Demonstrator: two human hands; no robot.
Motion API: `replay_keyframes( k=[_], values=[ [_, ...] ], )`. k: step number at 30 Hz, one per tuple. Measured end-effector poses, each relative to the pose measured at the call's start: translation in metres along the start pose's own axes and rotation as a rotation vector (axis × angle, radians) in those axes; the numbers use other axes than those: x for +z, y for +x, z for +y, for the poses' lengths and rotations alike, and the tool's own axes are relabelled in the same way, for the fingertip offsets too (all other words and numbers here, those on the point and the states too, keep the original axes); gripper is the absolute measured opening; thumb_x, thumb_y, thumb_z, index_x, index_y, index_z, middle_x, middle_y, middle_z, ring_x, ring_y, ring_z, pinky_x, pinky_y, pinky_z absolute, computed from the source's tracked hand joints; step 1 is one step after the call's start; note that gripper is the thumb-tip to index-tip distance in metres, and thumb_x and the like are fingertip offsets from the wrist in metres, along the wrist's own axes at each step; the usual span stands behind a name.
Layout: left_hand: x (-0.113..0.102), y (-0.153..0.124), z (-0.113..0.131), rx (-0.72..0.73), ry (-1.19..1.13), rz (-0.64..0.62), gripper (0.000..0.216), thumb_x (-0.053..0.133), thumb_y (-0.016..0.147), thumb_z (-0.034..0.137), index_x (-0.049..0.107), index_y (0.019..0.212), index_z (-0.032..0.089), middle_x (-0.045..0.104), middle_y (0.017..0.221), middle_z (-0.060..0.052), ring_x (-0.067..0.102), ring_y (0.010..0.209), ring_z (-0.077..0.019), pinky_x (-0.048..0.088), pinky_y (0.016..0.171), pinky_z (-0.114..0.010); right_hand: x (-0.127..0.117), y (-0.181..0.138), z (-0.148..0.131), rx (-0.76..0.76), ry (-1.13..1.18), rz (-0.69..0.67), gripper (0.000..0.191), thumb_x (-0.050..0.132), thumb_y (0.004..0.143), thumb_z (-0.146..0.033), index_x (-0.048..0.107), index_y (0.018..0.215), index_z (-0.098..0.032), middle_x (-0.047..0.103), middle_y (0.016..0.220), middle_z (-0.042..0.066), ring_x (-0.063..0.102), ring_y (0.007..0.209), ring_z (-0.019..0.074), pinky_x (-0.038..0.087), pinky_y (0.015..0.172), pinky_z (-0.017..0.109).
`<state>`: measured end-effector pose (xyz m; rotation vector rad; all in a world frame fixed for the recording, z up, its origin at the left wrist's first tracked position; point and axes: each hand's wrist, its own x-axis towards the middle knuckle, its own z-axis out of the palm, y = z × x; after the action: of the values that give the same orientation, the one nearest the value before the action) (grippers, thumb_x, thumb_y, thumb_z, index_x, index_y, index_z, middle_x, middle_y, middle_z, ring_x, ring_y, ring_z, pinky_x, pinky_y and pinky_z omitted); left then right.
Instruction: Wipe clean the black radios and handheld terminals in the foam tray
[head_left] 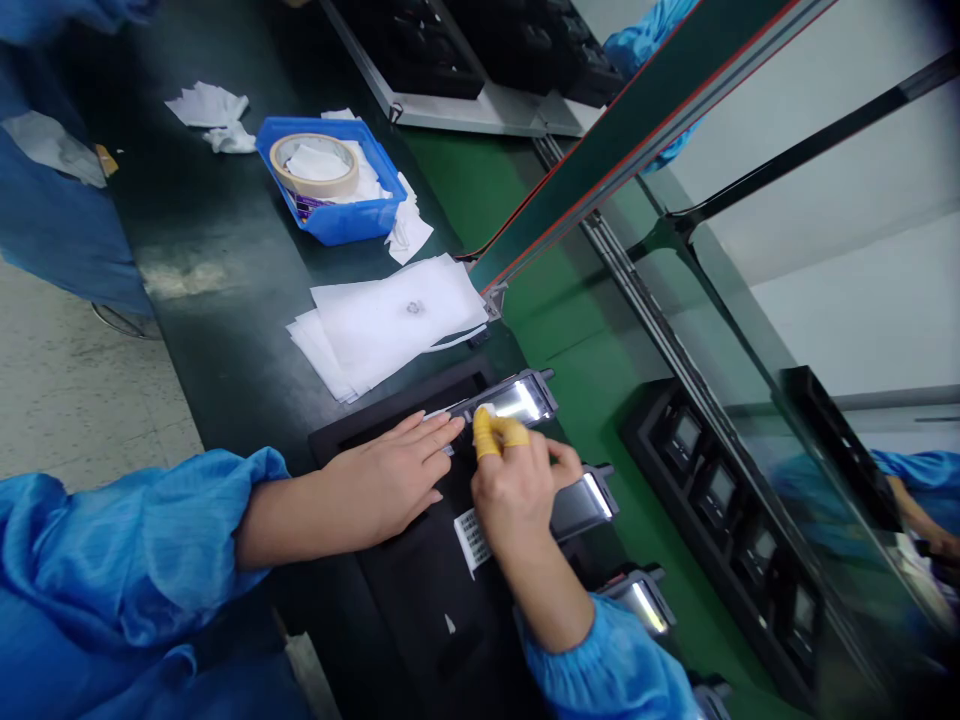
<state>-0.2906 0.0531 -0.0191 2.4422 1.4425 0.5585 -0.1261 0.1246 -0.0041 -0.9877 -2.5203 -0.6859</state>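
Observation:
My left hand (394,478) lies flat with fingers stretched out on a black tray (420,590), fingertips touching a small black module with a shiny window (517,400). My right hand (517,485) is curled, its yellow-capped fingertip pressing on that module's near end. What the curled fingers hold, if anything, is hidden. A second similar module (589,500) sits just right of this hand, and a third (641,600) lies nearer to me. A white barcode label (471,540) shows on the tray under my right wrist.
A stack of white sheets (390,325) lies beyond the tray. A blue bin (334,190) holds a tape roll (315,165) and wipes. Crumpled wipes (214,115) lie farther left. A green conveyor (570,330) runs on the right, carrying black trays (720,500). Another person's blue sleeve (645,45) shows at top.

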Motion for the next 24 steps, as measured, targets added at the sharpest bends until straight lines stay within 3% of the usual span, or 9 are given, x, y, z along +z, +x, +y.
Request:
replay_keyframes(
  k=[4, 11, 16, 20, 24],
  values=[
    [-0.004, 0.001, 0.000, -0.012, -0.021, -0.012, 0.029, 0.047, 0.091, 0.024, 0.054, 0.115, 0.009, 0.042, 0.141, -0.018, 0.030, 0.136, -0.0264, 0.024, 0.113, -0.042, -0.009, -0.014, -0.018, 0.009, 0.100, -0.021, 0.025, 0.042, 0.084, -0.007, 0.065, 0.091, -0.017, 0.064, 0.093, 0.005, 0.047, 0.080, 0.0151, 0.026, 0.083, 0.037],
    [-0.010, 0.002, -0.001, -0.033, 0.015, -0.074, 0.023, 0.046, 0.092, 0.025, 0.057, 0.106, 0.011, 0.038, 0.144, -0.019, 0.032, 0.135, -0.0274, 0.026, 0.112, -0.044, -0.005, -0.016, 0.014, 0.166, -0.014, -0.031, 0.026, 0.045, 0.078, -0.003, 0.066, 0.082, -0.019, 0.063, 0.094, 0.006, 0.046, 0.082, 0.0180, 0.023, 0.081, 0.039],
    [-0.013, 0.003, -0.004, -0.027, 0.035, -0.066, 0.020, 0.045, 0.091, 0.024, 0.056, 0.105, 0.013, 0.036, 0.146, -0.017, 0.030, 0.137, -0.0241, 0.026, 0.112, -0.044, -0.038, -0.034, -0.003, 0.009, 0.150, -0.138, 0.024, 0.049, 0.076, -0.004, 0.066, 0.077, -0.021, 0.061, 0.087, 0.002, 0.046, 0.081, 0.0150, 0.022, 0.087, 0.039],
    [-0.019, 0.008, -0.008, -0.017, 0.047, -0.085, 0.024, 0.041, 0.093, 0.028, 0.056, 0.104, 0.013, 0.035, 0.146, -0.018, 0.027, 0.138, -0.0240, 0.024, 0.113, -0.043, -0.087, -0.076, 0.026, 0.277, 0.050, -0.024, 0.026, 0.043, 0.075, -0.006, 0.063, 0.067, -0.021, 0.059, 0.082, 0.001, 0.047, 0.081, 0.0161, 0.023, 0.085, 0.039],
    [-0.021, 0.014, -0.010, 0.020, 0.061, -0.063, 0.043, 0.030, 0.095, 0.046, 0.056, 0.101, 0.012, 0.036, 0.145, -0.019, 0.035, 0.134, -0.0292, 0.029, 0.109, -0.046, -0.145, -0.153, 0.080, 0.649, -0.215, -0.088, 0.023, 0.042, 0.076, -0.017, 0.065, 0.072, -0.018, 0.060, 0.083, 0.005, 0.049, 0.076, 0.0170, 0.025, 0.077, 0.038]
  ],
)
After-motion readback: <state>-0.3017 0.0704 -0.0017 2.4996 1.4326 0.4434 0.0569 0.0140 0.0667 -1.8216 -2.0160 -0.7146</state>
